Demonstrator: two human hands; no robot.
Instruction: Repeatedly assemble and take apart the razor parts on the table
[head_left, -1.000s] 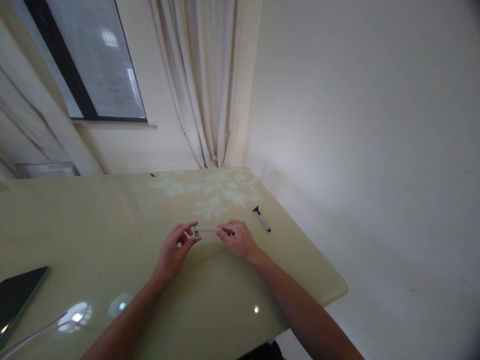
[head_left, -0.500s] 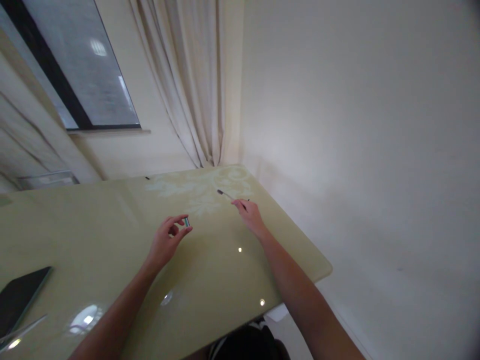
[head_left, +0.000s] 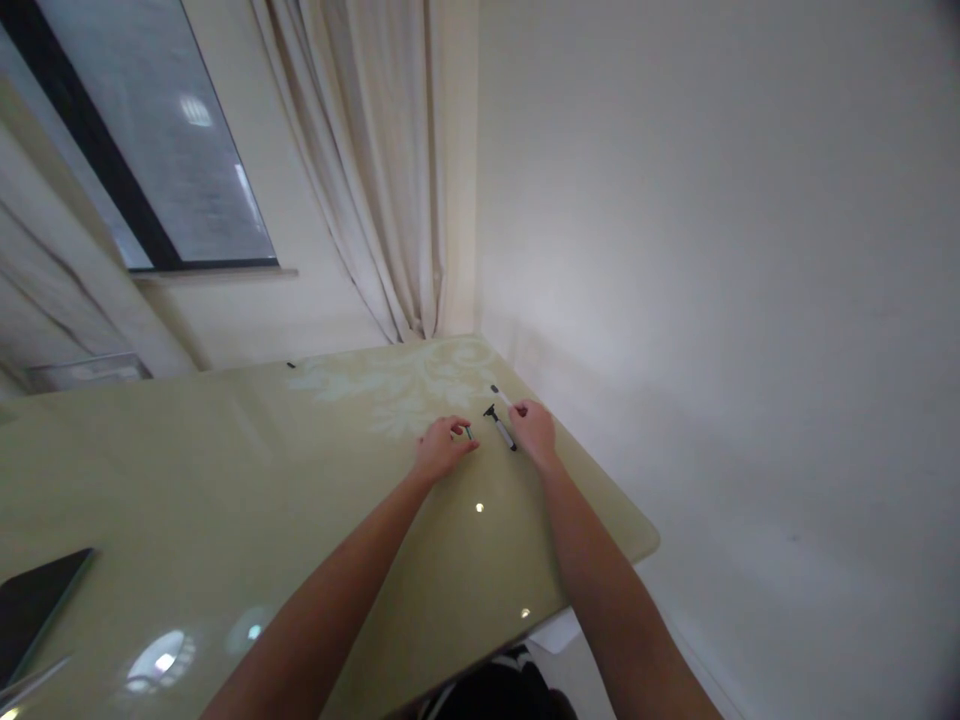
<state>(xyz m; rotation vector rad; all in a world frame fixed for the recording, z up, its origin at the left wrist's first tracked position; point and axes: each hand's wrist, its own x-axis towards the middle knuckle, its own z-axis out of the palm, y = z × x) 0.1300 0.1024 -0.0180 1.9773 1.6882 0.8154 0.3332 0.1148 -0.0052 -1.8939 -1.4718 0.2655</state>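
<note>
Left hand [head_left: 441, 448] pinches a small piece [head_left: 469, 433], right hand [head_left: 535, 432] a brush [head_left: 502, 396], flanking the razor [head_left: 504, 432]; brush seems light, stiff, best handle-held.

Razor [head_left: 502, 432]: in the way at 3 o'clock of left hand [head_left: 441, 449]
Wall [head_left: 712, 260]: bars 2 o'clock of right hand [head_left: 535, 429]
Tabletop [head_left: 240, 480]: free at 9 o'clock of left hand

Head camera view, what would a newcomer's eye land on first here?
Probably the two bare hands over the pale green table: the left hand pinches a small greenish piece, and the right hand holds a slim white stick with a dark tip. Between them lies a black-and-grey razor. Behind, at upper left, the dark-framed window stands out beside pale curtains.
</note>
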